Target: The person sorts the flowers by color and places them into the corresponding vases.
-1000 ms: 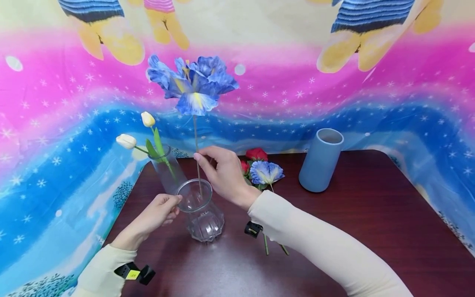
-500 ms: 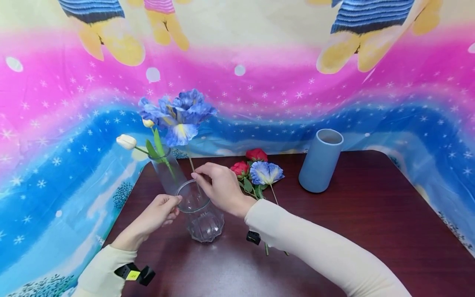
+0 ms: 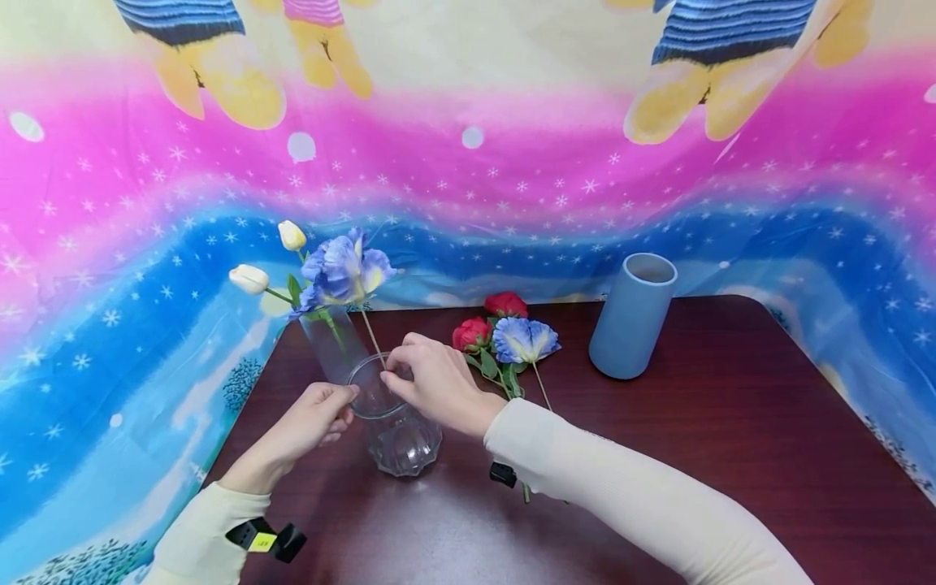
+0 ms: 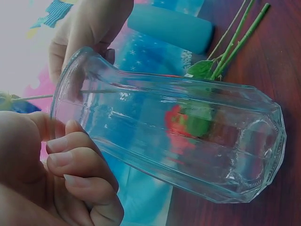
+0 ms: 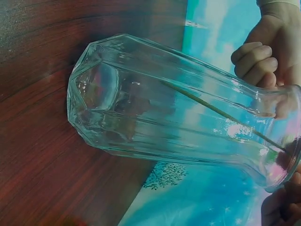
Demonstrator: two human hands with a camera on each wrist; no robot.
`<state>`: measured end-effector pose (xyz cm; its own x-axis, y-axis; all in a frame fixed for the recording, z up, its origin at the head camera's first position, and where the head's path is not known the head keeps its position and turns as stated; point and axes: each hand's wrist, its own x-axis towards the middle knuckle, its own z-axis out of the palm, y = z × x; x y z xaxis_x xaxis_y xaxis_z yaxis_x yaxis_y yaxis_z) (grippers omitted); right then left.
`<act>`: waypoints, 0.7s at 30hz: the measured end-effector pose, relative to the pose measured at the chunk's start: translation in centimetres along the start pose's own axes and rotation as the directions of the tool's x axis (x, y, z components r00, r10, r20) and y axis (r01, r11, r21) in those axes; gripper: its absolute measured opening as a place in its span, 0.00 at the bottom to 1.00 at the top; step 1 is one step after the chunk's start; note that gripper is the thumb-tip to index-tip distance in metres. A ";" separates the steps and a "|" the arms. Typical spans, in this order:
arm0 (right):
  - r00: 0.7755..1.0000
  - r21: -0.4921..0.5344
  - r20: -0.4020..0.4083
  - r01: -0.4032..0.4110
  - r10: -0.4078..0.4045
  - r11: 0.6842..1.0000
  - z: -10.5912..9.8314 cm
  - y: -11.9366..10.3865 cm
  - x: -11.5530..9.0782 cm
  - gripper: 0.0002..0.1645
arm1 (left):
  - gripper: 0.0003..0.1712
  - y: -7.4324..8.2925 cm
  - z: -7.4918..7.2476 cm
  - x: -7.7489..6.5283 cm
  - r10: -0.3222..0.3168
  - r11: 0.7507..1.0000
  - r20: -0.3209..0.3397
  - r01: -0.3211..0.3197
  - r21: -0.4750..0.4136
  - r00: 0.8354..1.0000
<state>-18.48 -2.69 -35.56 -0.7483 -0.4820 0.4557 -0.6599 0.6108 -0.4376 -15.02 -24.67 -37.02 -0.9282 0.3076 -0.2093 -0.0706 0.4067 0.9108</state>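
A clear glass vase (image 3: 405,447) with a faceted base stands upright on the table. My left hand (image 3: 310,418) pinches its rim from the left, thumb over the edge and fingers curled below, as the left wrist view shows. At the mouth, my right hand (image 3: 442,378) pinches the thin stem of a blue iris (image 3: 344,268). The bloom leans left and overlaps the tulips behind. In the right wrist view, the iris stem (image 5: 211,108) slants down inside the glass, its lower end above the vase bottom.
Behind on the left stands a cylindrical glass vase (image 3: 322,345) holding white tulips (image 3: 250,279). Red flowers (image 3: 471,334) and another blue flower (image 3: 522,340) lie right of my right hand. A blue-grey vase (image 3: 632,325) stands farther right. A patterned cloth (image 3: 512,187) hangs around the table (image 3: 731,422).
My right hand has lowered the iris into the vase mouth, and the bloom has come down and tipped left. My left hand stays at the rim.
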 end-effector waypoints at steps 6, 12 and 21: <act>0.997 -0.024 0.077 -0.030 0.031 0.999 -0.2 -0.1 0.1 0.08 | 0.27 0.0 0.0 0.0 0.003 1.000 -0.005 -0.003 0.000 1.000; 0.993 -0.029 0.115 -0.027 0.030 0.999 -0.4 -0.2 0.2 0.09 | 0.27 0.0 0.0 -0.1 -0.011 1.000 -0.010 0.011 0.006 1.000; 0.992 -0.013 0.124 -0.021 0.022 1.000 -0.8 -0.4 0.0 0.09 | 0.27 0.0 0.0 0.0 -0.011 1.000 -0.023 0.011 0.013 1.000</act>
<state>-18.19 -2.42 -34.75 -0.7654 -0.5426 0.3460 -0.6433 0.6290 -0.4366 -14.99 -24.66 -37.00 -0.9354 0.2835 -0.2111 -0.0764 0.4209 0.9039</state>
